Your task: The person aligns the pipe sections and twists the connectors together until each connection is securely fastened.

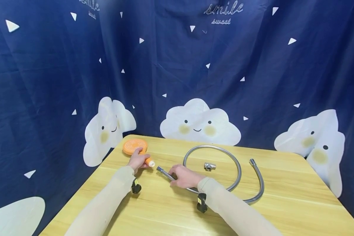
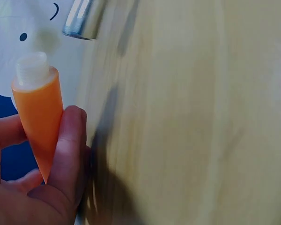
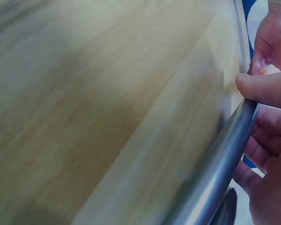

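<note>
My left hand (image 1: 138,160) grips the handle of an orange shower head (image 1: 134,146), whose white threaded end (image 2: 32,70) points right, toward the hose. My right hand (image 1: 185,176) pinches a grey shower hose (image 3: 215,171) a little behind its metal end fitting (image 1: 160,169). That fitting faces the shower head's white end with a short gap between them. In the left wrist view the fitting (image 2: 84,18) shows just beyond the handle's tip. From the right hand the hose loops across the wooden table (image 1: 153,209), and its other end fitting (image 1: 252,161) lies on the right.
A small chrome tee valve (image 1: 209,166) lies inside the hose loop. A dark blue curtain (image 1: 177,65) with white clouds and triangles hangs behind the table and along its sides. Each wrist wears a black camera strap (image 1: 202,202).
</note>
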`<action>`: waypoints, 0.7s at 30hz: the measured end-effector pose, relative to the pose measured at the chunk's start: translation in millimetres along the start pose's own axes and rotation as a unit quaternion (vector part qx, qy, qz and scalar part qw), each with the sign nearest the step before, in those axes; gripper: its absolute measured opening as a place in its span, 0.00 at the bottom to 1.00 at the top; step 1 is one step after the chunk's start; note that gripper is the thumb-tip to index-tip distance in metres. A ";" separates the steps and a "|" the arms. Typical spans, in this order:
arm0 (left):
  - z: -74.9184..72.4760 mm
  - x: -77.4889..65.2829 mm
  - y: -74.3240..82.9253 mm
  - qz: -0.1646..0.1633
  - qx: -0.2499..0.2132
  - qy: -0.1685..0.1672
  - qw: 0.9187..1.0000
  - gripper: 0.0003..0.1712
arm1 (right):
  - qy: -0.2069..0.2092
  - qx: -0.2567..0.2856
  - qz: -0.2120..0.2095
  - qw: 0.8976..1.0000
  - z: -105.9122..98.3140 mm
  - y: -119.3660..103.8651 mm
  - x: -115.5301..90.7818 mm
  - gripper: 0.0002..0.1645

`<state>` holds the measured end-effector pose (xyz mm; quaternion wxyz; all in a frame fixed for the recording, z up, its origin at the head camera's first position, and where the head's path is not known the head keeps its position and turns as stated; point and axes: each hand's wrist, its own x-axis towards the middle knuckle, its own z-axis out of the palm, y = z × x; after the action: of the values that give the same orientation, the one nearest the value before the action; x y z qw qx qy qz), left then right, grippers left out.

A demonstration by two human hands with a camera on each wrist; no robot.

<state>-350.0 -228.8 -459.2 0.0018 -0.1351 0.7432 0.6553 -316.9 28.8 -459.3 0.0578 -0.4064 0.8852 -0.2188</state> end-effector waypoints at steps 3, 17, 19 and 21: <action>-2.0 0.4 -3.0 0.004 -0.002 -0.013 1.000 0.40 | 0.006 0.033 0.008 0.999 0.4 1.7 1.3 0.16; -5.0 2.5 -9.0 0.015 -0.012 -0.028 0.999 0.39 | -0.008 0.141 0.032 0.989 -2.2 0.5 -0.7 0.13; -4.8 3.0 -9.1 0.015 -0.012 -0.029 0.999 0.38 | -0.008 0.149 0.033 0.988 -2.6 0.3 -1.1 0.13; -4.4 3.5 -9.3 0.015 -0.012 -0.028 0.999 0.37 | -0.009 0.154 0.034 0.987 -2.6 0.3 -1.5 0.14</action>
<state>-350.7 -234.7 -468.2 0.0113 -0.1058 0.7367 0.6678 -316.9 31.0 -457.3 0.1351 -0.3641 0.8537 -0.3469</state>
